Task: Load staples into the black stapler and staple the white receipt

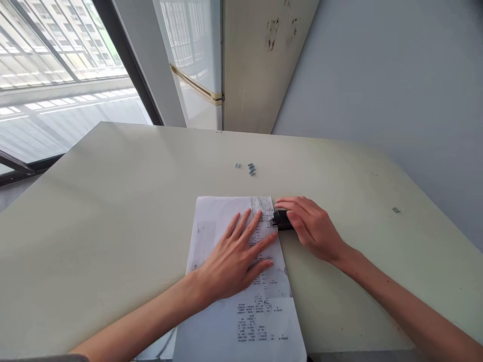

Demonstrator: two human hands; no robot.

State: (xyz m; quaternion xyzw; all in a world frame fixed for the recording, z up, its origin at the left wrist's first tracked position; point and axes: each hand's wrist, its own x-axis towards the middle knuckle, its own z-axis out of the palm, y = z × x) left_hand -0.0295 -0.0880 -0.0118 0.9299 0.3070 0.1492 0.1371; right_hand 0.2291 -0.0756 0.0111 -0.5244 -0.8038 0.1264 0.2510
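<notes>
Printed paper sheets [264, 322] lie on the table in front of me. My left hand [237, 256] rests flat on them with its fingers spread. At the right edge of the paper, my right hand [315, 223] is closed over a black stapler [281, 219], and the stapler's front end reaches onto the sheet. Rows of staples or staple-like marks [261, 205] cover the upper right corner of the paper. Most of the stapler's rear is hidden under my right hand.
Several short staple strips [251, 169] lie beyond the paper, with a small strip [237, 165] beside them. Another little strip [396, 210] sits far right on the pale table [113, 201]. A fridge [249, 75] stands behind the table, and a window [56, 45] is at the left.
</notes>
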